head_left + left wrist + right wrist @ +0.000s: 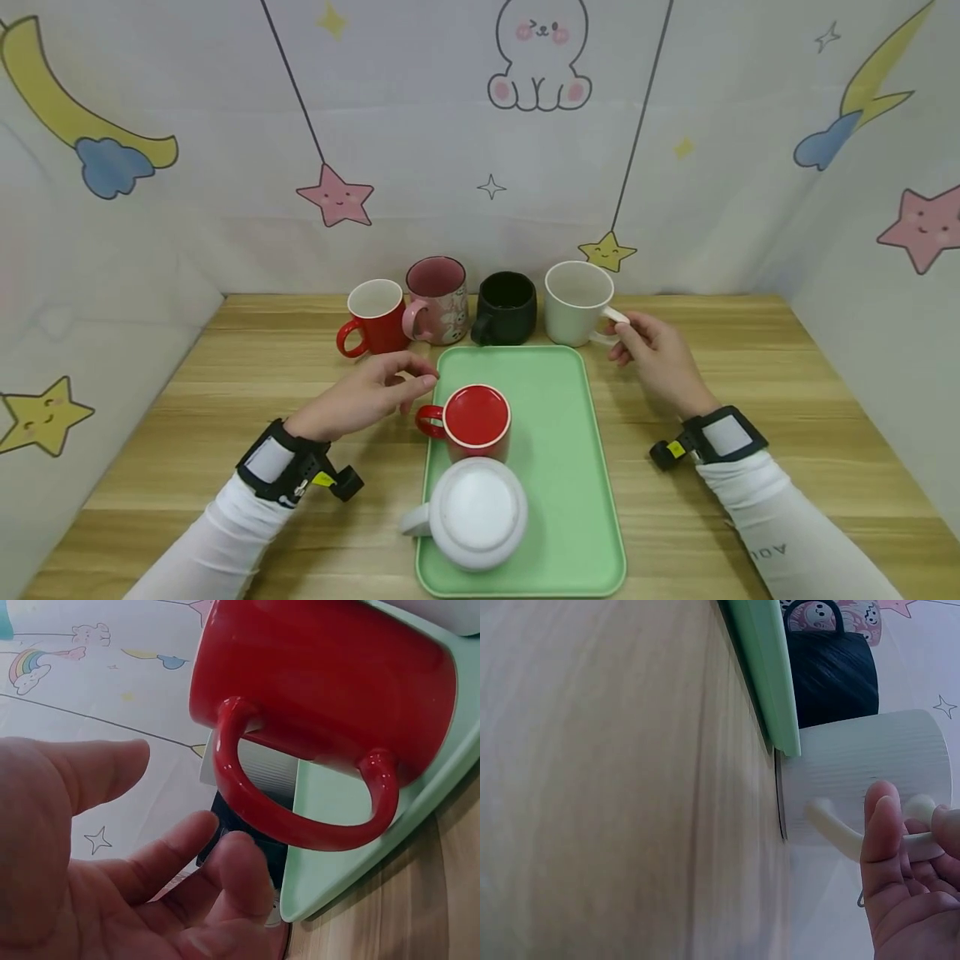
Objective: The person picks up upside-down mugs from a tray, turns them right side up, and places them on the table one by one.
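My right hand [663, 362] pinches the handle of a ribbed white mug [573, 317], which stands upright at the back right of the row. In the right wrist view, thumb and fingertips meet on that white handle [832, 829]. Over the left edge of the green tray [555, 417], my left hand [375, 392] hovers with fingers loosely bent and holds nothing. Just beside it, a red mug [480, 437] on the tray appears bottom up. The left wrist view shows a gap between the fingers and that mug's handle [300, 832].
An upside-down white mug [480, 517] sits on the tray's near part, handle leftward. Along the back stand a red mug with white inside [386, 325], a pink patterned mug [446, 308] and a black mug [508, 312]. A printed curtain [420, 125] rises behind the wooden table [202, 417].
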Demonstrator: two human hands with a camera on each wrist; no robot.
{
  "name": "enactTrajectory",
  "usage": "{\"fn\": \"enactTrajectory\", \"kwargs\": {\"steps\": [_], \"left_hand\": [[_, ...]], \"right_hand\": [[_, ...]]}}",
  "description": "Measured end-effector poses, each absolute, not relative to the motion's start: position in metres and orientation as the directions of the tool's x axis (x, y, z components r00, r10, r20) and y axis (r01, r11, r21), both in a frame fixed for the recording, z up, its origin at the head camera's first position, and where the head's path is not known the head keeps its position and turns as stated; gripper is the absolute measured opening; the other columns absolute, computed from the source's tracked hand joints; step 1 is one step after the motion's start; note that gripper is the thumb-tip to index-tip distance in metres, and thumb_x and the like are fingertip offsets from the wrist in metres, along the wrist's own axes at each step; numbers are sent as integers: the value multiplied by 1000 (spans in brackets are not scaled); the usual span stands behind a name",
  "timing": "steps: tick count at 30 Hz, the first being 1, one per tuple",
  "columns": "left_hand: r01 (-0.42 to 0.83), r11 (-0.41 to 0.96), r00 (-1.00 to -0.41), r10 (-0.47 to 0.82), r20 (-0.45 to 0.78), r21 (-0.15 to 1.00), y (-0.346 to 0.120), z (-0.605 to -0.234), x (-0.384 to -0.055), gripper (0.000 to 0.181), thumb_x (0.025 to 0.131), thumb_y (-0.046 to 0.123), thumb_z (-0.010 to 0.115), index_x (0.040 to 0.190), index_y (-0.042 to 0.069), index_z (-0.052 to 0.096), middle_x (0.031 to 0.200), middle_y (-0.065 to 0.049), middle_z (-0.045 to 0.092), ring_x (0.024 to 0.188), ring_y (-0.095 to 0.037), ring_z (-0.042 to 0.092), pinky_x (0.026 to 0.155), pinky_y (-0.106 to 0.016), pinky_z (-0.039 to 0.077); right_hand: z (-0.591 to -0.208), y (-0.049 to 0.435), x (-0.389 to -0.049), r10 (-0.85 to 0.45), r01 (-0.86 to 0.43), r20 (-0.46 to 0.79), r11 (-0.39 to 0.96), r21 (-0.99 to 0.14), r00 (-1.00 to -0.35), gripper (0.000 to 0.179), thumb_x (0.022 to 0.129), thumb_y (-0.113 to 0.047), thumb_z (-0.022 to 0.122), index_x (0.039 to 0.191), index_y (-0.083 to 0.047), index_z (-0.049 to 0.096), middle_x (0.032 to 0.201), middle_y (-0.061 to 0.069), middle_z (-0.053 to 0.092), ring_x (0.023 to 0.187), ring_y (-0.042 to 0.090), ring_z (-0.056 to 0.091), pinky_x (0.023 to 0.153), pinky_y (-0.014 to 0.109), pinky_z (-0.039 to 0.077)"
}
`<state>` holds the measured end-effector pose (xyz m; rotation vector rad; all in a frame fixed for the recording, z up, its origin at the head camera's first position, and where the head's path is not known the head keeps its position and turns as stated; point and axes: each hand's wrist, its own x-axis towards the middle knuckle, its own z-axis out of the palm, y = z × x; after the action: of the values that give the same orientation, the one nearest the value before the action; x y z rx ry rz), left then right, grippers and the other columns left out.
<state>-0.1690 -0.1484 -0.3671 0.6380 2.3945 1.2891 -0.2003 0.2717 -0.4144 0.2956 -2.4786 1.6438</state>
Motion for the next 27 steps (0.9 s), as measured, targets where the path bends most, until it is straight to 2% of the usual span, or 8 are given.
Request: {"fn": "enactTrajectory", "kwargs": {"steps": [6,11,14,20,27], "left_hand": [[219,455,-775,619,-129,863,-151,-370,-168,33,99,33,61,118,7,63,106,-10,62,85,-33,60,74,-44,54],[170,418,-672,712,-205,893,-152,-376,-166,25,100,30,60,112,8,63,100,-18,62,81,-31,61,71,-40,53],[146,390,-633,743,-217,909,-151,-379,-165,25,101,28,58,110,5,63,97,-24,60,77,-27,58,67,-34,50],[136,380,-629,747,-216,915,-150,-381,-165,26,103,27,56,109,2,62,90,-23,57,73,-23,54,63,-27,45],[129,389,-634,740,-226,912,-150,-380,-164,28,103,28,55,107,1,61,88,-25,54,70,-22,51,62,-26,43]], "right_hand": [[-409,273,-199,-93,-234,215,371,-899,-972,42,106,-19,48,141,5,47,121,27,58,86,29,66,72,30,57],[-397,279,-196,-51,-208,205,410,-888,-977,56,105,-22,52,152,-1,31,133,22,50,90,32,67,71,32,57],[-387,282,-192,2,-204,229,448,-871,-973,58,104,-25,54,153,-6,30,133,15,50,89,31,67,68,30,56],[-366,278,-181,26,-267,312,452,-851,-950,52,103,-24,55,149,-8,36,130,9,51,88,26,66,67,25,54],[-351,269,-171,-28,-334,363,463,-821,-931,45,102,-22,57,143,-8,45,125,6,55,88,23,66,66,25,54]]}}
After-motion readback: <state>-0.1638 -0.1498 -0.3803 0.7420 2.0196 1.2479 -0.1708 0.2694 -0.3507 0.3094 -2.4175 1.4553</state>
